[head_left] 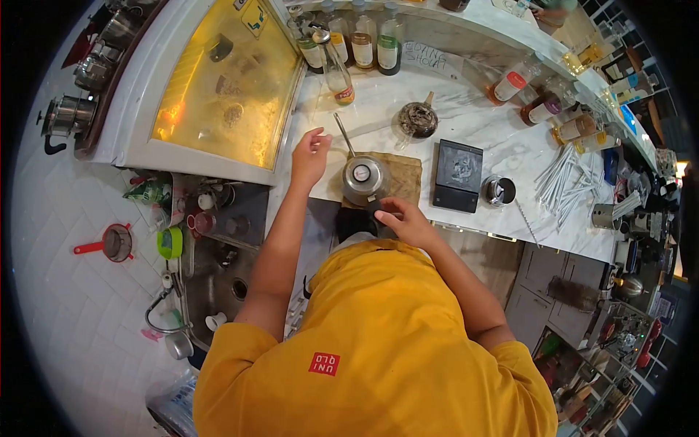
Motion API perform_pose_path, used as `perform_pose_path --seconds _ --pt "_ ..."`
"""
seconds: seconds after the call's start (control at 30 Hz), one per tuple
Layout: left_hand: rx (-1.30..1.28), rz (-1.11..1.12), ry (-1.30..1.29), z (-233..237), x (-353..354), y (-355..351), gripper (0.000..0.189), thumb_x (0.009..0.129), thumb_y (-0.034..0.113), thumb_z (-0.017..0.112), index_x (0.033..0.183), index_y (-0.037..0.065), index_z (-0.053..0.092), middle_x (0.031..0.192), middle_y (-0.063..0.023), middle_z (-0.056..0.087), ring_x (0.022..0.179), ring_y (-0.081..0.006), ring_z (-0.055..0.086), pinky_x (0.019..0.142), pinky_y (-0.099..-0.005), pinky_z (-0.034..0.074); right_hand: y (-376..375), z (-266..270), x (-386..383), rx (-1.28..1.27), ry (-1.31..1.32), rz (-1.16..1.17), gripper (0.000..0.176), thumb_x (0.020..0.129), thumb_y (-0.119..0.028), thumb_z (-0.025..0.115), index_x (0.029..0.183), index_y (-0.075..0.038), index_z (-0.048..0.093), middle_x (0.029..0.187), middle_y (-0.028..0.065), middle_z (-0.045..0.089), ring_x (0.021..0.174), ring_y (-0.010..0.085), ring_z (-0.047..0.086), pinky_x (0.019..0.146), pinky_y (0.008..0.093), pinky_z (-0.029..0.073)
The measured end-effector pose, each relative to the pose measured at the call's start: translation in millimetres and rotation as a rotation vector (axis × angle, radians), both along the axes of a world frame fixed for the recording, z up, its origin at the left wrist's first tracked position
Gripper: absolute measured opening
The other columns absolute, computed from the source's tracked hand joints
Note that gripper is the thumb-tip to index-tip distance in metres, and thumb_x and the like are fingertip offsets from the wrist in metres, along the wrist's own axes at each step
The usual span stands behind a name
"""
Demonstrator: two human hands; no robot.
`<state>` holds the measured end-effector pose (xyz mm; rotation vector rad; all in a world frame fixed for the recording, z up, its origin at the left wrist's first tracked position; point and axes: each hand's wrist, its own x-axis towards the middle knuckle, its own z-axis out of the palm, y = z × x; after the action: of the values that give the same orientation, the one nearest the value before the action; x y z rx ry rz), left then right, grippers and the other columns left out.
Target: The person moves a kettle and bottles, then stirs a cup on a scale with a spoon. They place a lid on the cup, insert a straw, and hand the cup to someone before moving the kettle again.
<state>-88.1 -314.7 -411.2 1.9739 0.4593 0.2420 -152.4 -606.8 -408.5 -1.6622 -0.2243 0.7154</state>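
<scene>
A steel gooseneck kettle (pixel 361 191) with a round dial thermometer on its lid stands on a brown cloth (pixel 406 182) at the counter's front edge. Its thin spout points away from me to the upper left. My right hand (pixel 408 223) grips the kettle's black handle, fingers and thumb around it. To the left of the spout, my left hand (pixel 311 154) is raised with loosely bent fingers and nothing in it. Right of the cloth lie a black scale (pixel 457 175) and a small metal cup (pixel 499 191). Behind it sits a round vessel with dark contents (pixel 418 119).
A glass bottle (pixel 337 73) and several labelled bottles (pixel 362 40) line the back of the marble counter (pixel 466 95). White straws (pixel 571 182) lie at right. A yellow-lit glass cabinet (pixel 226 95) stands left, above a sink (pixel 211 280). Another person's hand (pixel 540 14) shows at top.
</scene>
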Motion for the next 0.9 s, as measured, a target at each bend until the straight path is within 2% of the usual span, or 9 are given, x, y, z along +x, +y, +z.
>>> perform_pose_path --seconds 0.03,0.13,0.2,0.27,0.5,0.6,0.73,0.77,0.9 --pt "-0.011 -0.02 0.042 -3.2 7.3 0.3 0.047 0.097 0.033 0.074 0.131 0.001 0.067 0.104 -0.0121 0.074 0.093 -0.0191 0.07 0.085 -0.033 0.056 5.6 -5.0 -3.3 0.028 0.024 0.009 0.041 0.102 -0.035 0.069 0.119 0.002 0.066 0.105 0.0111 0.073 0.101 0.0195 0.067 0.09 0.0344 0.053" --pt "0.056 -0.08 0.121 -24.0 33.7 1.8 0.045 0.097 0.032 0.073 0.129 0.0 0.068 0.103 -0.0125 0.075 0.094 -0.0189 0.071 0.085 -0.0336 0.056 20.0 -11.4 -9.9 0.088 0.093 0.012 0.034 0.107 -0.033 0.061 0.11 0.001 0.064 0.096 0.0065 0.069 0.089 0.0147 0.061 0.081 0.031 0.05" --pt "-0.021 -0.174 0.142 -24.3 43.4 -1.2 0.036 0.1 0.027 0.07 0.124 0.0 0.071 0.106 -0.0126 0.077 0.099 -0.0174 0.071 0.087 -0.0326 0.055 25.4 -11.2 -15.4 0.09 0.139 -0.025 0.032 0.109 -0.031 0.056 0.104 0.0 0.063 0.09 0.0035 0.064 0.084 0.0119 0.056 0.076 0.0296 0.047" --pt "-0.129 -0.281 0.092 -23.8 49.9 -3.5 0.031 0.101 0.023 0.068 0.12 0.0 0.073 0.107 -0.012 0.077 0.1 -0.0167 0.072 0.088 -0.0316 0.055 30.3 -8.8 -19.1 0.105 0.118 -0.075 0.032 0.109 -0.031 0.055 0.102 -0.001 0.062 0.086 0.0016 0.06 0.082 0.0108 0.055 0.075 0.0287 0.047" --pt "-0.248 -0.266 0.059 -11.4 42.3 2.2 0.023 0.101 0.018 0.068 0.115 0.001 0.076 0.101 -0.0075 0.078 0.095 -0.0139 0.071 0.088 -0.0305 0.054 22.1 2.9 -17.6 0.083 0.151 -0.271 0.029 0.109 -0.028 0.056 0.096 -0.002 0.061 0.077 -0.004 0.054 0.072 0.009 0.049 0.069 0.028 0.044" --pt "-0.255 -0.258 0.031 -5.9 36.2 -0.7 0.022 0.1 0.017 0.07 0.113 0.001 0.077 0.101 -0.0069 0.078 0.094 -0.0132 0.071 0.088 -0.0305 0.054 11.4 11.4 -12.9 0.008 -0.022 -0.333 0.03 0.107 -0.027 0.059 0.093 -0.001 0.062 0.075 -0.0055 0.053 0.07 0.0072 0.045 0.063 0.028 0.04" --pt "-0.261 -0.238 0.009 -3.5 25.1 -7.7 0.022 0.098 0.017 0.072 0.112 0.001 0.077 0.101 -0.0057 0.078 0.093 -0.0124 0.07 0.088 -0.0298 0.053 -9.6 -7.9 2.5 -0.075 -0.027 -0.389 0.04 0.105 -0.032 0.065 0.083 0.001 0.064 0.069 -0.0053 0.049 0.066 0.0068 0.041 0.058 0.0292 0.036" --pt "-0.257 -0.233 0.005 -3.5 22.7 -8.9 0.022 0.098 0.017 0.072 0.113 0.001 0.077 0.101 -0.0054 0.078 0.092 -0.0122 0.07 0.088 -0.0296 0.053 -8.5 12.5 8.8 -0.107 -0.036 -0.414 0.047 0.104 -0.036 0.066 0.076 0.001 0.061 0.065 -0.0052 0.046 0.065 0.0071 0.04 0.057 0.0296 0.035" --pt "-0.259 -0.22 0.038 -11.4 12.8 -9.3 0.022 0.099 0.018 0.072 0.113 0.002 0.078 0.101 -0.0047 0.078 0.093 -0.0113 0.069 0.088 -0.0284 0.052 -16.6 -1.2 23.7 -0.161 -0.061 -0.468 0.053 0.104 -0.039 0.065 0.071 0.0 0.055 0.065 -0.005 0.042 0.065 0.0073 0.038 0.057 0.0306 0.034"
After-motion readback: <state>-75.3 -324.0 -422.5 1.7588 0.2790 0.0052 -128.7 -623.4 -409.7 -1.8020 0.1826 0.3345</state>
